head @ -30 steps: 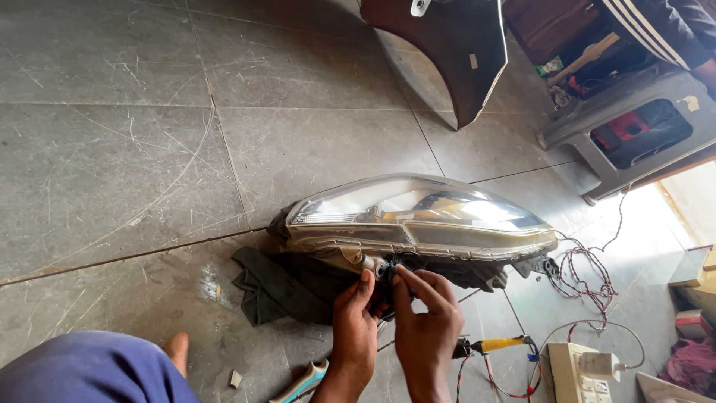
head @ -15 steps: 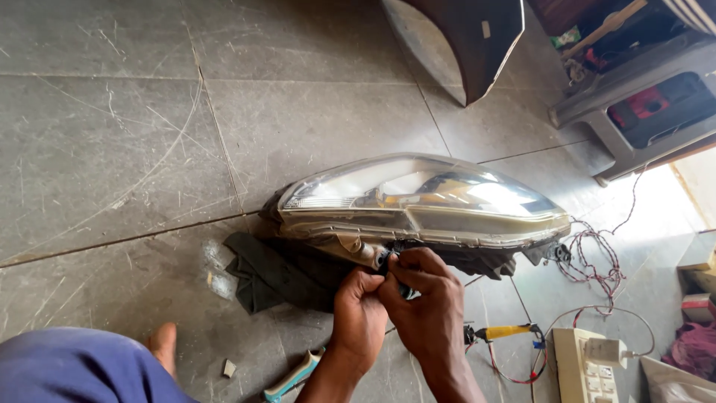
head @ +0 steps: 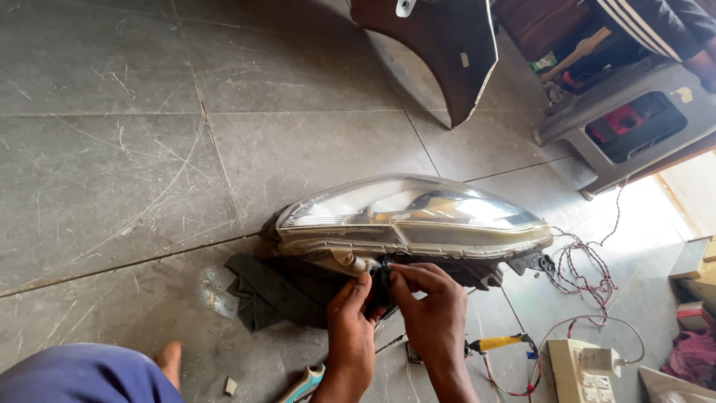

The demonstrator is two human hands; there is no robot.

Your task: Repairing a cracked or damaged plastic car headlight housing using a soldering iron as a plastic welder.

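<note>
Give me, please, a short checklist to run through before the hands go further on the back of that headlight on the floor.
1. Headlight rests flat on the tiled floor: ok, lens side up on a dark cloth.
2. Both hands on the work: ok, left hand and right hand pinch at a small dark part on the lower rear edge.
3. What the part is, and whether it is loose: cannot tell, the fingers hide it.
4. Loose red and white wires clear of the hands: ok, they trail off to the right.
5. Yellow-handled tool within reach: ok, it lies beside the right wrist.
6. Extension socket board switched off: cannot tell.
</note>
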